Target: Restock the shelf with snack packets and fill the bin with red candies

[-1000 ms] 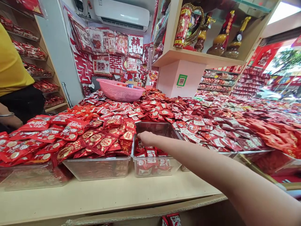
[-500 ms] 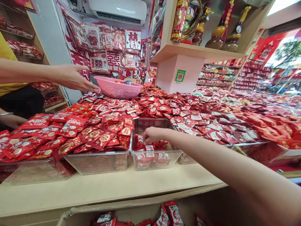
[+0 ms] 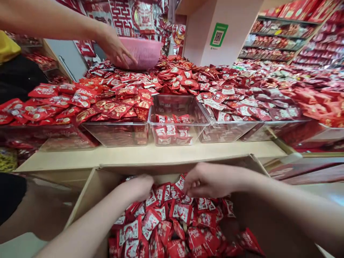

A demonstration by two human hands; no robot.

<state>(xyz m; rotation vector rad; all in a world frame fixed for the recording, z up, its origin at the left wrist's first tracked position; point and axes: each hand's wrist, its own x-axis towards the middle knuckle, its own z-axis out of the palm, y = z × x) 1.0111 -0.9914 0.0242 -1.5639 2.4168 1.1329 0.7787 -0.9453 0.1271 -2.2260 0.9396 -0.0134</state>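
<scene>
Both hands are inside an open cardboard box (image 3: 83, 193) of red and white wrapped packets (image 3: 181, 211). My left hand (image 3: 141, 187) is at the box's back left, over the packets, its fingers hidden and blurred. To its right, my right hand (image 3: 201, 181) is curled with the fingertips down at the packets; whatever lies between the fingers cannot be made out. Behind the box, on the wooden counter, a clear bin (image 3: 178, 126) holds a low layer of the same kind of packets.
Heaped bins of red packets (image 3: 118, 107) flank the low bin. At the back left another person's hand (image 3: 115, 48) touches a pink basket (image 3: 145, 53). A pillar (image 3: 199, 39) with a green QR sign stands behind the heaps.
The view has tilted down. My right hand has left the clear bin for the box, where my left hand now shows too. The other person's hand has reached the pink basket.
</scene>
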